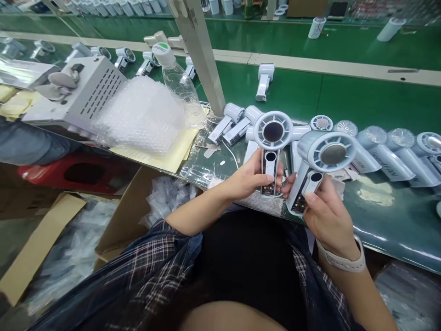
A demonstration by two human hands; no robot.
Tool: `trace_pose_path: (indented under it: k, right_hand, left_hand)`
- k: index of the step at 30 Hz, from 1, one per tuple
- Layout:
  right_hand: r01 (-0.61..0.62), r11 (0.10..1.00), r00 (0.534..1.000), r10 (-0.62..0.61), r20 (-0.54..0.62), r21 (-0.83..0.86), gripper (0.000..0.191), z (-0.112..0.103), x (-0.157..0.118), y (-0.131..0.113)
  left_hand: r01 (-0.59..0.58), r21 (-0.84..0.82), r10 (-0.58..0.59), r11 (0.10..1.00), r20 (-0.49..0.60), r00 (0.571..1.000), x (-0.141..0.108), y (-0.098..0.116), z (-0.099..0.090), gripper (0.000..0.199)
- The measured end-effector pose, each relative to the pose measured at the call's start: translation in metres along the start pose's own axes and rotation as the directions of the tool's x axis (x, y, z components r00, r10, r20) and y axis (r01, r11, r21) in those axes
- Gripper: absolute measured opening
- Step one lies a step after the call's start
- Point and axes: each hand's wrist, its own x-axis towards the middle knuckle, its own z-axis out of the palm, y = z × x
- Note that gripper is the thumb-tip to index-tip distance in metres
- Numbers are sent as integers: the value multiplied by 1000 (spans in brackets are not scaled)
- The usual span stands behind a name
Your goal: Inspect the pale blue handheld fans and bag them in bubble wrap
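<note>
Two pale blue handheld fans are held up over the bench's front edge, one per hand. My left hand [253, 177] is closed round the handle of the left fan [274, 130], thumb on its front. My right hand [327, 211] grips the right fan [329, 154], its thumb near the lower handle. Both handles show an uncovered front with a dark circuit board and a round black spot. The two fans are close together, the right one tilted. Behind them, partly hidden, several similar fans [232, 120] lie on the bench.
Further fans [392, 151] line the right side of the green bench. One fan [265, 82] lies on the green belt behind. To the left are a clear bottle [182, 87], bubble wrap [144, 115] and a vented white box [82, 92]. A cardboard box [120, 216] holds plastic bags below.
</note>
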Motion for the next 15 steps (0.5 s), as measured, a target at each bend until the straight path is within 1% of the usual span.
trace_pose_path:
  k: [4,6,8,11,15]
  right_hand:
    - [-70,995,997,73,-36,74,41,0,-1,8]
    - [-95,991,994,100,-50,100,44,0,-1,12]
    - [-114,986,992,120,-42,126,45,1,0,13]
    - [-133,980,990,137,-20,147,44,2,2,11]
    - [-151,969,986,161,-34,195,43,0,4,8]
  left_hand:
    - [-55,56,53,997,27,998,-1,-1,-4,57]
    - [-49,62,46,997,54,998,-1,-1,-6,52]
    - [-39,62,36,997,38,999,-1,-1,-6,50]
    - [-18,64,19,998,-19,1000,1,-1,-5,51]
    - [-11,15,12,1000,-25,1000,2,-1,-1,57]
